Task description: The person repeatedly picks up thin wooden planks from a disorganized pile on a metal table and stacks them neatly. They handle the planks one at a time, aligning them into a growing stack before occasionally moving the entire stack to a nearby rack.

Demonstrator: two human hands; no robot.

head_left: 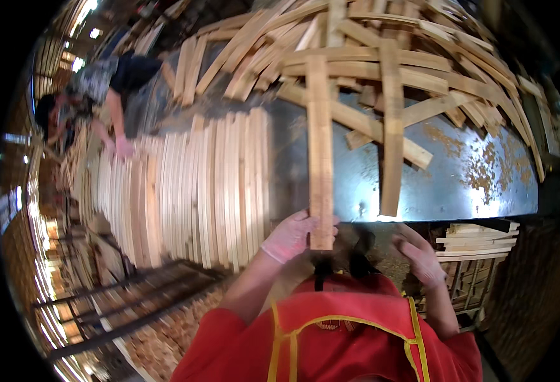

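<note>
My left hand (292, 237), in a pale pinkish glove, is closed around the near end of a long wooden slat (320, 153). That slat points away from me over the metal table (356, 184), its far end by the heaped wood. Off to the right, my right hand (420, 258), gloved too, is just short of the table's near edge. Its fingers stretch toward the near end of a second wooden slat (391, 127), with a small gap between. Nothing shows in that hand.
A loose heap of wooden slats (362, 67) covers the table's far side. At left lies a tight row of slats (210, 191), where a co-worker's gloved hand (123, 148) rests. Sawdust (483, 172) dots the metal. Stacked slats (477, 242) stand below right; a metal rack (133, 318) stands lower left.
</note>
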